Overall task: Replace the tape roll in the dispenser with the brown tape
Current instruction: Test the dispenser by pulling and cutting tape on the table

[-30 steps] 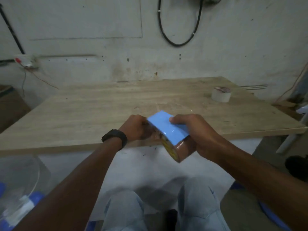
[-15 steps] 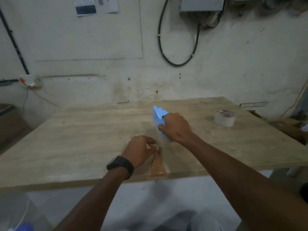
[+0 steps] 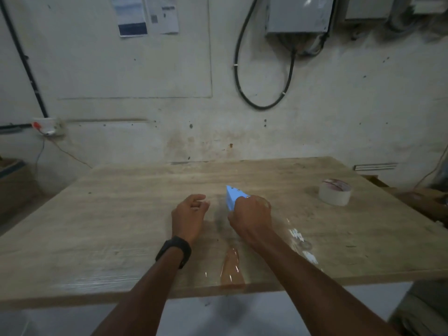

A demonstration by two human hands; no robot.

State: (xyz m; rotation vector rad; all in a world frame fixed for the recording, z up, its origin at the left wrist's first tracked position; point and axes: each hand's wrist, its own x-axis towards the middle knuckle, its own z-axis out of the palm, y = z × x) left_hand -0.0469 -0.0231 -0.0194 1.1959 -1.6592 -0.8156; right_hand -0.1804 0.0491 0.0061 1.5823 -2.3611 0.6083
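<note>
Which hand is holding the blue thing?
The right hand is, gripping the blue plastic tape dispenser on the wooden table. The left hand, with the black wristwatch, holds nothing.

Right hand (image 3: pixel 251 215) grips blue dispenser (image 3: pixel 233 197) on table (image 3: pixel 97 214); left hand (image 3: pixel 189 214) empty, fingers loosely curled.

Pale wooden desk (image 3: pixel 109 226) fills lower half, far edge against wall. Wall (image 3: pixel 339 117) whitewashed, stained and speckled, faint rectangular panel outline at left. Grey metal box (image 3: pixel 299 13) mounted high right of centre, black cable loop (image 3: pixel 261 103) hanging below it. Two paper notices (image 3: pixel 148 15) pinned high up. White socket (image 3: pixel 47 126) at left, thin wires trailing down. Black conduit (image 3: pixel 24 61) running down far left. Light dim, even.
</note>
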